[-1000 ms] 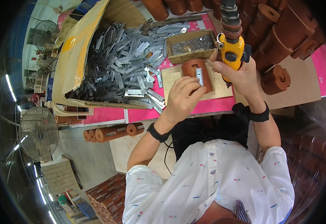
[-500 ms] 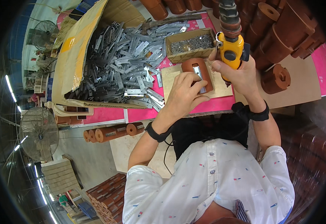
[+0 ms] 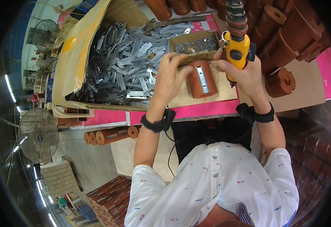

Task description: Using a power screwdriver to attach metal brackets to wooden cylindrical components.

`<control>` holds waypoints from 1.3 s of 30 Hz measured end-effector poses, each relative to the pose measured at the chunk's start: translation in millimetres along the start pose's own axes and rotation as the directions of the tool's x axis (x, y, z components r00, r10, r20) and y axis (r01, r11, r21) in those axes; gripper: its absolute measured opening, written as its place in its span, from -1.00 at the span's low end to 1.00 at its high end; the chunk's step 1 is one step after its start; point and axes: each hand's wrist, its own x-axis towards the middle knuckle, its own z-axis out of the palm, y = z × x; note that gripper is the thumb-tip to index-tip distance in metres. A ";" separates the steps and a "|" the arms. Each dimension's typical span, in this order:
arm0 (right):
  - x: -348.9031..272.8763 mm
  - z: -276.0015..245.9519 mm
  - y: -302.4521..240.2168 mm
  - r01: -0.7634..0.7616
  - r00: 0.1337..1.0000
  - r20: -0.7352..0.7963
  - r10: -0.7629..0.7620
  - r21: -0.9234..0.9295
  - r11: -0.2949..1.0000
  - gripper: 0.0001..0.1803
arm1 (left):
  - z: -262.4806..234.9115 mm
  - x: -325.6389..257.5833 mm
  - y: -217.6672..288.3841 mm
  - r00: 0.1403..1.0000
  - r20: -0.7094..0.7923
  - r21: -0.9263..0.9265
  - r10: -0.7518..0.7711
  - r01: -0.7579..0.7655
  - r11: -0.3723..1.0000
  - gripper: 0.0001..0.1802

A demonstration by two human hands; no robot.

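Note:
My right hand [image 3: 248,73] grips a yellow power screwdriver [image 3: 236,51] that hangs from a dark ribbed hose, its tip pointing down. Below and left of it a reddish-brown cylinder [image 3: 191,84] lies on a pale wooden board [image 3: 178,99]. A metal strip with holes [image 3: 202,80] sits lengthwise in the cylinder's top. My left hand [image 3: 171,77] is raised just left of the cylinder, fingers apart and partly blurred, near the front of a small cardboard box [image 3: 188,57]. Small screws [image 3: 196,46] fill that box. Nothing shows in the left hand.
A big open carton [image 3: 72,60] at the left spills many metal strips [image 3: 125,64] across the pink table [image 3: 116,116]. Brown cylinders [image 3: 281,82] stand and lie at the right and back. More cylinders [image 3: 110,136] lie below the table edge. A fan [image 3: 39,135] stands at the far left.
My left hand has left the strip and cylinder and moved left and up toward the screw box. The cylinder and strip now show uncovered. My right hand keeps the screwdriver almost in place.

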 end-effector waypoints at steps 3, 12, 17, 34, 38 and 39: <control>3.8 0.0 -3.3 0.004 1.000 0.010 -0.004 -0.005 1.000 -0.64 | 9.2 35.7 -37.0 0.999 0.037 0.058 -0.016 0.014 0.998 -0.63; 7.4 4.3 -7.7 0.023 1.000 -0.004 -0.023 0.000 1.000 -0.65 | 67.3 105.8 -87.4 0.894 0.427 0.115 -0.136 0.095 0.989 -0.66; 7.0 -1.9 -7.2 -0.008 1.000 -0.030 0.007 -0.018 1.000 -0.65 | 70.1 106.4 -83.7 0.888 0.432 0.117 -0.160 0.121 0.986 -0.76; 31.9 13.9 -16.1 0.142 0.985 -0.095 -0.143 -0.012 0.990 -0.70 | 22.2 26.4 -15.2 0.965 0.023 -0.463 -0.261 0.242 0.853 -0.83; 46.4 34.3 -25.7 0.262 0.958 -0.130 -0.257 0.028 0.965 -0.70 | 24.1 -6.2 -9.5 0.960 0.079 -0.556 -0.269 0.266 0.788 -0.72; 49.0 38.6 -27.1 0.261 0.958 -0.128 -0.255 0.029 0.965 -0.70 | 23.9 -9.5 -5.0 0.959 0.078 -0.556 -0.271 0.268 0.787 -0.72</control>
